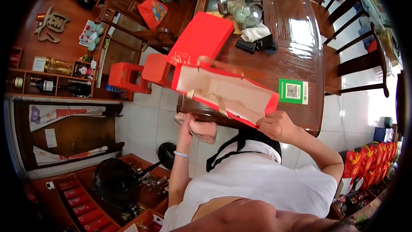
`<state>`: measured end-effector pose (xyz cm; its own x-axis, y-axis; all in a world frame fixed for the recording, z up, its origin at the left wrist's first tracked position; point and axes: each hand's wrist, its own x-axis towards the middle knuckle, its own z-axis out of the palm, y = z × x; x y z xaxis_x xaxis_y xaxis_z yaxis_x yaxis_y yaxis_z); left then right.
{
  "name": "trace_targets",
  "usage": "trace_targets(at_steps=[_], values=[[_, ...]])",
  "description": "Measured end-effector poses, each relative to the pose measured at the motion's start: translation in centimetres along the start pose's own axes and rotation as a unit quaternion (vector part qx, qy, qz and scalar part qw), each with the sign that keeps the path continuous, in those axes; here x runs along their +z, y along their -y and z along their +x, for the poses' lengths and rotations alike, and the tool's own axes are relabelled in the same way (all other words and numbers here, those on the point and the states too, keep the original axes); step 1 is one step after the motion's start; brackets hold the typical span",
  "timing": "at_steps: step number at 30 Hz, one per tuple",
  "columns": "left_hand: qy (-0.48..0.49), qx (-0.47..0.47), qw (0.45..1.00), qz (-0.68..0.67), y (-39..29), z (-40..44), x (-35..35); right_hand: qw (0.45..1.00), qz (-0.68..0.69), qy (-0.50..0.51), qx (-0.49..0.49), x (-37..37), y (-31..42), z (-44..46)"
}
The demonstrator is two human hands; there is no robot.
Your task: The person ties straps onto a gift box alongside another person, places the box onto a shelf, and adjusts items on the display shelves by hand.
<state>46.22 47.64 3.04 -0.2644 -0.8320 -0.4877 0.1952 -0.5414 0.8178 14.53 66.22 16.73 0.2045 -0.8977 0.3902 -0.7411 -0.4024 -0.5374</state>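
An open red paper bag (227, 92) with a pale inside and ribbon handles lies at the table's near edge, its mouth facing me. My right hand (277, 126) pinches the bag's near right corner. Left of the bag and below its edge, my left hand (186, 129) is closed on a folded pinkish cloth-like item (203, 131). Beyond the bag, a large red box (201, 38) rests on the table, partly hidden at its lower edge by the bag.
The wooden table (296, 118) bears a green QR card (293, 91), a black case (246, 46), a white cloth (255, 32) and a glass teapot (248, 15). Red stools (124, 76) stand left, dark chairs (365, 66) right, a black fan (113, 184) lower left.
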Motion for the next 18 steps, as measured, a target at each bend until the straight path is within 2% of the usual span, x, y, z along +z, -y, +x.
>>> trace_targets(at_steps=[1, 3, 6, 9, 10, 12, 14, 16, 18], values=[[0.021, 0.035, 0.999, 0.001, -0.2, 2.2, -2.8, 1.0, 0.007, 0.014, 0.01, 0.4, 0.2, -0.2], [-0.025, 0.041, 0.998, -0.026, -3.2, 3.4, -3.5, 0.999, 0.013, 0.029, 0.02, 1.3, 0.5, -1.3], [0.032, 0.065, 0.997, -0.01, -7.6, 4.9, -2.8, 0.996, -0.002, 0.06, 0.064, 3.1, 1.1, -3.6], [0.089, 0.06, 0.985, 0.137, -10.5, 5.8, -0.6, 0.977, -0.019, 0.117, 0.175, 5.0, 1.9, -5.9], [0.097, 0.055, 0.984, 0.139, -10.9, 6.2, 0.2, 0.976, -0.022, 0.115, 0.183, 5.4, 2.3, -6.0], [0.126, 0.028, 0.939, 0.32, -11.5, 7.0, 0.9, 0.974, -0.043, 0.086, 0.204, 6.5, 3.7, -5.9], [0.185, 0.016, 0.931, 0.315, -11.8, 8.6, 1.4, 0.962, -0.041, 0.086, 0.256, 7.3, 5.0, -5.2], [0.229, 0.074, 0.915, 0.323, -12.1, 10.7, 1.9, 0.94, -0.07, 0.073, 0.327, 8.1, 6.0, -4.5], [0.259, 0.069, 0.908, 0.323, -13.4, 12.4, 2.5, 0.924, -0.082, 0.07, 0.366, 8.5, 7.4, -2.7]])
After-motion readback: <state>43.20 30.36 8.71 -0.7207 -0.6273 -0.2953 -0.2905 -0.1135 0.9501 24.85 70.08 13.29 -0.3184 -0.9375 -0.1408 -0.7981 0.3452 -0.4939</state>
